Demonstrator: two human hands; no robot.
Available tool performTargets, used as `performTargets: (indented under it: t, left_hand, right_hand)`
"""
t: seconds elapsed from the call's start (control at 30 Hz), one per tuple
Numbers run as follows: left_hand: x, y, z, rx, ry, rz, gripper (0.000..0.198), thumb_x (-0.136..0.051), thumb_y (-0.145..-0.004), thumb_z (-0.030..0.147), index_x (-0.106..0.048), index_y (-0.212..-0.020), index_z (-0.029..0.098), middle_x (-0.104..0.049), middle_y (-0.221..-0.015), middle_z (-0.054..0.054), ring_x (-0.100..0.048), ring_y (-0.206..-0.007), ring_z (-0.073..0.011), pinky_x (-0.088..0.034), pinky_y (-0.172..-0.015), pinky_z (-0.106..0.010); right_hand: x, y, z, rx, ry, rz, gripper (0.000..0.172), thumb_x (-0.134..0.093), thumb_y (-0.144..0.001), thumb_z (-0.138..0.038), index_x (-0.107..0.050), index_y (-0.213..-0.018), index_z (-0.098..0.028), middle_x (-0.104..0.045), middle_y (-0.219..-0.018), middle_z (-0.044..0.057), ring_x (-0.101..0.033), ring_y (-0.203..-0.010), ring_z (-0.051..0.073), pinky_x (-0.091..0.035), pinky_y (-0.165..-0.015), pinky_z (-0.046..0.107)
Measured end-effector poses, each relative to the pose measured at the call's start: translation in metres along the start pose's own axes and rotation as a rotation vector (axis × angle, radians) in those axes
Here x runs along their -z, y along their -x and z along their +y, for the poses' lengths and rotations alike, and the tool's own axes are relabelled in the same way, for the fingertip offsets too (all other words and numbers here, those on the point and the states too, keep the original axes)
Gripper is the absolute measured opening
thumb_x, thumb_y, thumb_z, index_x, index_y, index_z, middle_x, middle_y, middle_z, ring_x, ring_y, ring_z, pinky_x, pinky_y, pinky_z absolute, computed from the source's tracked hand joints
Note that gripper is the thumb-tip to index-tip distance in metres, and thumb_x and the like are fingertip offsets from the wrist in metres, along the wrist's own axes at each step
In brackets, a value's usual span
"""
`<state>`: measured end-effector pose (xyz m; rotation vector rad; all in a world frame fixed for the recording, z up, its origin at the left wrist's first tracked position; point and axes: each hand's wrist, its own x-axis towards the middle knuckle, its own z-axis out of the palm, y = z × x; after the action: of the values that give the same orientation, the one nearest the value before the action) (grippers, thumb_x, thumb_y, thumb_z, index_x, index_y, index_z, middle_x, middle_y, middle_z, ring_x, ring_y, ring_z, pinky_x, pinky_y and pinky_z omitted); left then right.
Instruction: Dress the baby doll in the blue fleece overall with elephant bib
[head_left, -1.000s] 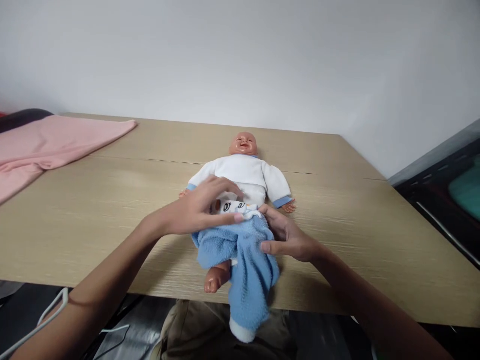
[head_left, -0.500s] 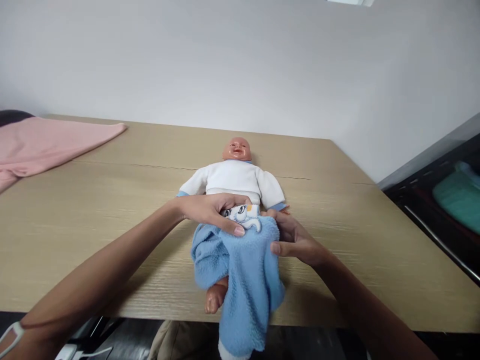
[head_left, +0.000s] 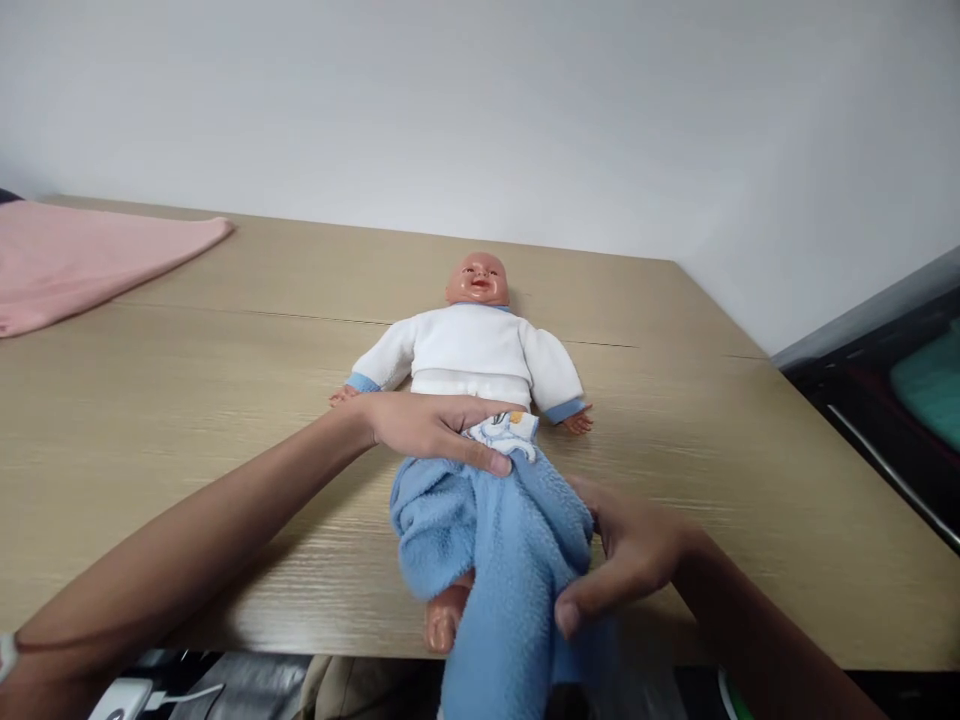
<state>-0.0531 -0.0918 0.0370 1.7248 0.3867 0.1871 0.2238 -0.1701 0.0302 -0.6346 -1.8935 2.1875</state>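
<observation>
A baby doll [head_left: 478, 280] in a white top with blue cuffs lies on its back, head toward the wall. Blue fleece trousers [head_left: 517, 560] with a white cartoon patch at the top cover its lower body. One bare foot [head_left: 444, 618] of the doll shows below the left trouser leg; the other foot is hidden. My left hand [head_left: 435, 425] pinches the top of the trousers near the patch, thumb in front and fingers hidden behind. My right hand [head_left: 637, 555] grips the right side of the trousers, its thumb in front and its fingers partly hidden by the cloth.
A pink cloth [head_left: 90, 255] lies on the wooden table [head_left: 225, 390] at the far left. Behind the table is a pale wall. A black rack with a green item [head_left: 930, 385] stands at the right. A white device with a cable [head_left: 124, 698] is below the front edge.
My right hand has slid down the side of the trousers and to the right, drawing that side outward. My left hand keeps its hold at the waist. The view has shifted slightly.
</observation>
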Motion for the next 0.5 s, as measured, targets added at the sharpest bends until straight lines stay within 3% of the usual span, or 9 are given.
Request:
performTargets:
  t: [0.1,0.17,0.27,0.37,0.5]
  left_hand:
    - [-0.0008,-0.0010,-0.0013,0.007,0.129,-0.098,0.038,-0.085,-0.097,0.056,-0.074,-0.110,0.022,-0.071,-0.099,-0.002,-0.067,-0.093,-0.0192,-0.059,-0.080,-0.024]
    - [-0.0006,-0.0003,-0.0004,0.024,0.228,-0.180,0.044,-0.096,-0.085,0.053,-0.077,-0.107,0.021,-0.076,-0.095,-0.002,-0.070,-0.088,-0.0211,-0.061,-0.075,-0.026]
    - [-0.0001,0.0026,0.0007,0.090,0.251,-0.305,0.049,-0.108,-0.067,0.045,-0.083,-0.102,0.020,-0.083,-0.092,-0.004,-0.075,-0.084,-0.0259,-0.066,-0.078,-0.033]
    - [-0.0003,0.0047,0.0005,0.101,0.195,-0.335,0.037,-0.104,-0.075,0.040,-0.086,-0.100,0.021,-0.087,-0.100,-0.005,-0.080,-0.091,-0.0278,-0.068,-0.089,-0.035]
    - [-0.0007,0.0034,0.0003,0.032,0.219,-0.276,0.041,-0.100,-0.082,0.039,-0.084,-0.116,0.021,-0.085,-0.118,-0.005,-0.079,-0.112,-0.0284,-0.065,-0.104,-0.034]
  right_hand:
    - [-0.0015,0.0005,-0.0035,0.048,-0.060,0.028,0.054,-0.091,-0.089,-0.056,-0.080,-0.125,-0.017,-0.080,-0.111,0.009,-0.077,-0.105,0.028,-0.065,-0.095,0.040]
    - [-0.0018,0.0009,-0.0024,0.045,-0.104,0.068,0.055,-0.088,-0.092,-0.060,-0.080,-0.125,-0.017,-0.079,-0.110,0.010,-0.076,-0.105,0.028,-0.064,-0.095,0.040]
    - [-0.0046,0.0020,0.0016,0.025,-0.161,0.198,0.048,-0.088,-0.092,-0.062,-0.080,-0.111,-0.019,-0.072,-0.095,0.003,-0.068,-0.086,0.019,-0.060,-0.082,0.031]
    - [-0.0083,0.0028,0.0036,0.014,-0.156,0.269,0.046,-0.086,-0.094,-0.061,-0.079,-0.112,-0.020,-0.069,-0.096,0.001,-0.064,-0.086,0.016,-0.058,-0.081,0.027]
    - [-0.0099,0.0026,0.0037,-0.087,-0.191,0.076,0.064,-0.091,-0.089,-0.058,-0.073,-0.138,-0.021,-0.076,-0.117,0.005,-0.072,-0.106,0.021,-0.061,-0.095,0.032]
